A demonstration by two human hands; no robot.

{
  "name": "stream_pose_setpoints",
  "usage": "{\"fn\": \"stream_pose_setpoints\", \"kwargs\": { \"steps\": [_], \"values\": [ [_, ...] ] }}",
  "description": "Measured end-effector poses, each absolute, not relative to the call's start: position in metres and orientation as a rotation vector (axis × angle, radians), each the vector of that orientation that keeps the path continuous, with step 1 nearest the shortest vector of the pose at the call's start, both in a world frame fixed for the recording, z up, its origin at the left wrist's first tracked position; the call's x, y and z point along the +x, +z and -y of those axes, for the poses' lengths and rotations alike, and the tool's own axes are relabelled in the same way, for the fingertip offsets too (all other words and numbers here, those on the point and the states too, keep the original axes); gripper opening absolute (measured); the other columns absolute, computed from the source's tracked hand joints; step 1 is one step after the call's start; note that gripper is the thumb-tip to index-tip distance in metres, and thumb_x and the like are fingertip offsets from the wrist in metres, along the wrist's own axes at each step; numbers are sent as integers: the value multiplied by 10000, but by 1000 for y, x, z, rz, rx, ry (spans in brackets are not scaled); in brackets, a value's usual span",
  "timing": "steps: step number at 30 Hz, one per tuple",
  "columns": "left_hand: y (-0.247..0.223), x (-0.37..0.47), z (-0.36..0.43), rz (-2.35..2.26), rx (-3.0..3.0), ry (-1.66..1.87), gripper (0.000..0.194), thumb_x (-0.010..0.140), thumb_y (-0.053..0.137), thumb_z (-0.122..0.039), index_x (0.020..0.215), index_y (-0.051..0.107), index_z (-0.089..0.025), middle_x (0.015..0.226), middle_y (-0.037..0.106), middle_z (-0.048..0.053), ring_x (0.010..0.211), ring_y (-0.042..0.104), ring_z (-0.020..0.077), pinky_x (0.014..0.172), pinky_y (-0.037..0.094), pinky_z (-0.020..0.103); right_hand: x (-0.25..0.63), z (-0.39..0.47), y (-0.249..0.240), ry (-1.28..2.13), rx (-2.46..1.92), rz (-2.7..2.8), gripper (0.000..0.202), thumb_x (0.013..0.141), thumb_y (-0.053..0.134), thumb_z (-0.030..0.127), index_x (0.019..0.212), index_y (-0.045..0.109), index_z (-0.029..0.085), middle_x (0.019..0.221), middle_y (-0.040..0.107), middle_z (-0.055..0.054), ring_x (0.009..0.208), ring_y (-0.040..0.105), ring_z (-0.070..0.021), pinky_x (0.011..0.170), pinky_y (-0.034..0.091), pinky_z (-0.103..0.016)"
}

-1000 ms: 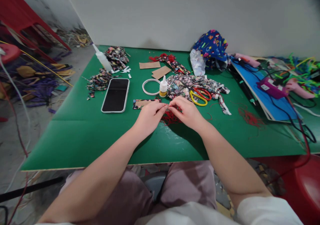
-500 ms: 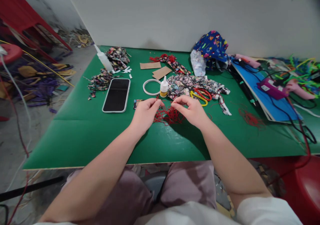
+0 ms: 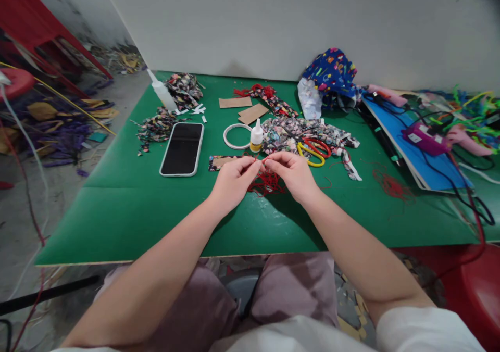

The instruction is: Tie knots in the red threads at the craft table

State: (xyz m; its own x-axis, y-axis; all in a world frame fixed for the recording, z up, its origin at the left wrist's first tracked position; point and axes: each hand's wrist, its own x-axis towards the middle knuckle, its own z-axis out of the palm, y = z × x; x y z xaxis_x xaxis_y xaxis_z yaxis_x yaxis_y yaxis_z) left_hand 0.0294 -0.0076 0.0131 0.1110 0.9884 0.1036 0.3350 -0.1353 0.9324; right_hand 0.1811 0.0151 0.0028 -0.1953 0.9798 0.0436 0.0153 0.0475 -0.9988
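Observation:
My left hand [image 3: 236,179] and my right hand [image 3: 289,174] meet over a tangle of red string [image 3: 269,184] on the green table. Both pinch at a thin red string, thumb against forefinger, with the fingertips nearly touching. Partly behind the left hand lies a cardboard strip with floral fabric [image 3: 221,163]. Just beyond the hands stands a small white glue bottle with a yellow label [image 3: 256,137], beside a white ring of tape [image 3: 227,139]. Scissors with red and yellow handles [image 3: 312,159] rest on a heap of floral fabric [image 3: 279,138].
A phone [image 3: 182,150] lies to the left, near a taller white bottle [image 3: 163,94] and fabric scraps [image 3: 158,125]. Brown cardboard pieces [image 3: 235,102] sit farther back. On the right are a blue folder [image 3: 425,162], a purple device [image 3: 425,138] with cables, and loose red threads [image 3: 391,184].
My hands have come closer together, the left one moving right and the right one slightly left. More of the fabric-covered cardboard strip now shows.

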Motion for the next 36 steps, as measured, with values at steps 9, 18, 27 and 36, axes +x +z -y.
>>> {"fn": "stream_pose_setpoints", "kwargs": {
  "steps": [9, 18, 27, 36],
  "values": [
    [14, 28, 7, -1340, 1710, 1021, 261, 836, 480, -292, 719, 663, -148, 654, 623, -10, 627, 519, 116, 618, 397, 231, 181, -16, 2, 1339, -1067, 1279, 155, 660, 702, 332, 727, 675, 195, 701, 676, 14, 639, 581, -105, 660, 477, -259],
    [15, 29, 8, -1335, 1734, 988, 252, 841, 471, -285, 722, 655, -159, 704, 652, -7, 669, 536, 125, 649, 406, 234, 181, -16, 3, 1352, -1065, 1283, 151, 662, 703, 329, 737, 679, 200, 697, 676, 15, 631, 583, -102, 662, 488, -261],
    [12, 29, 8, -1317, 1736, 975, 254, 844, 468, -296, 748, 658, -157, 705, 645, -7, 656, 522, 122, 622, 385, 238, 181, -15, 4, 1389, -1020, 1309, 160, 679, 697, 341, 725, 659, 193, 656, 654, 25, 619, 579, -94, 658, 480, -251],
    [11, 29, 8, -1305, 1720, 972, 265, 851, 463, -311, 778, 669, -161, 750, 665, 0, 719, 556, 137, 678, 408, 245, 181, -16, 3, 1368, -1048, 1312, 155, 671, 694, 328, 743, 666, 194, 674, 661, 18, 634, 590, -108, 689, 490, -276]
  ]
}}
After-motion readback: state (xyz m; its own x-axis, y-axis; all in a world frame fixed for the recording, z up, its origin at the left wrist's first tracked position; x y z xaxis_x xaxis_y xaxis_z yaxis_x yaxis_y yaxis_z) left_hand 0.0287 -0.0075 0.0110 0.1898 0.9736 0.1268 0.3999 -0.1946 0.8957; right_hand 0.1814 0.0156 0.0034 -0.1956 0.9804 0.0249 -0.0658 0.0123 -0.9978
